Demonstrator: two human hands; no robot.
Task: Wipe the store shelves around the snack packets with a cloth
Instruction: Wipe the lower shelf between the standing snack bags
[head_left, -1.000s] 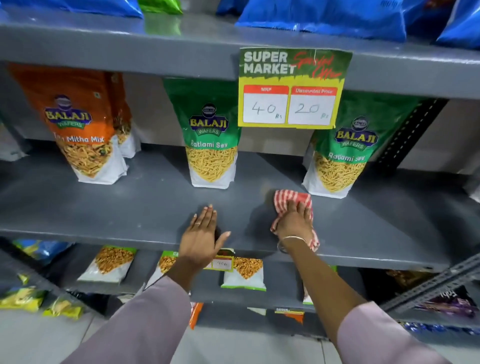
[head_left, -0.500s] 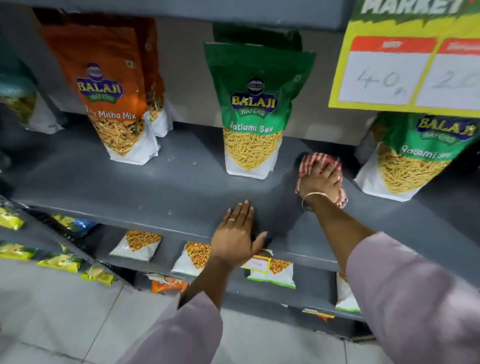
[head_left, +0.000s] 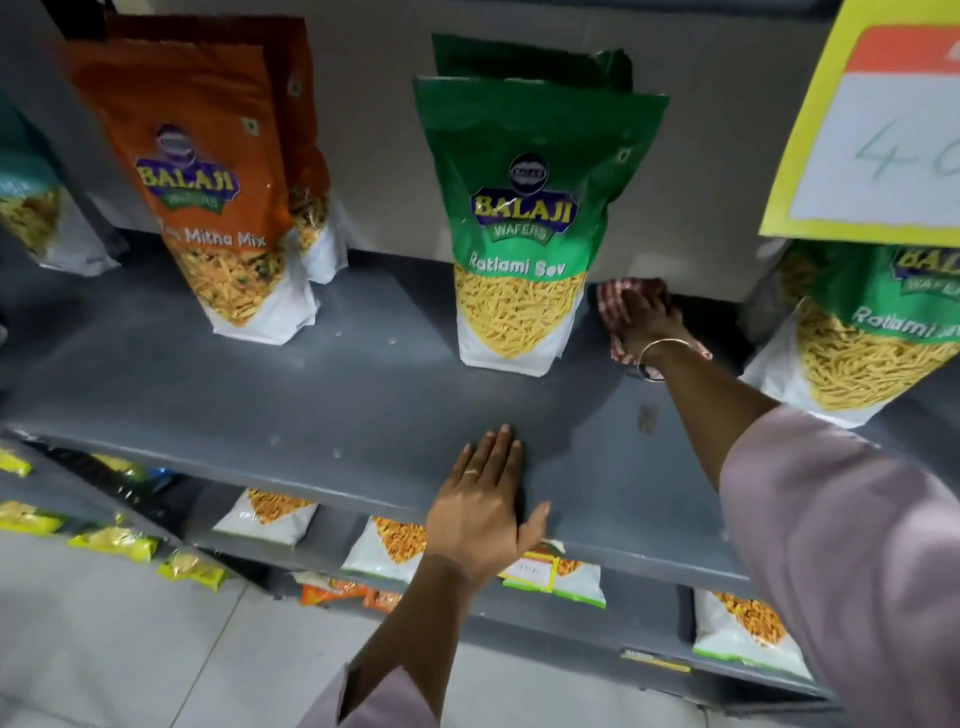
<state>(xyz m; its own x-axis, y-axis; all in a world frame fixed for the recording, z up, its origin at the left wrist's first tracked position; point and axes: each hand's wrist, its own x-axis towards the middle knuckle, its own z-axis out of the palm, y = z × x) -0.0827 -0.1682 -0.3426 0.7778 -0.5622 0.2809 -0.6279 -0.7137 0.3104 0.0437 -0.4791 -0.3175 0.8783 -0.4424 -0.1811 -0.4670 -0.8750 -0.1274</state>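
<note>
My right hand (head_left: 649, 325) presses a red-and-white checked cloth (head_left: 613, 306) flat on the grey shelf (head_left: 260, 395), far back near the rear wall. The cloth lies between two green Ratlami Sev packets, one in the middle (head_left: 524, 223) and one at the right (head_left: 862, 332). Most of the cloth is hidden under the hand. My left hand (head_left: 485, 512) rests flat on the shelf's front edge, fingers spread, holding nothing. An orange Mitha Mix packet (head_left: 208, 197) stands upright at the left.
A yellow price sign (head_left: 878, 135) hangs from the shelf above at the top right. A second orange packet (head_left: 306, 171) stands behind the first. Lower shelves hold small snack packets (head_left: 270, 517). Tiled floor (head_left: 104, 649) lies below left.
My right hand has pushed the cloth from near the front edge toward the back wall, between the green packets. The head moved closer and to the left. My left hand stayed on the edge.
</note>
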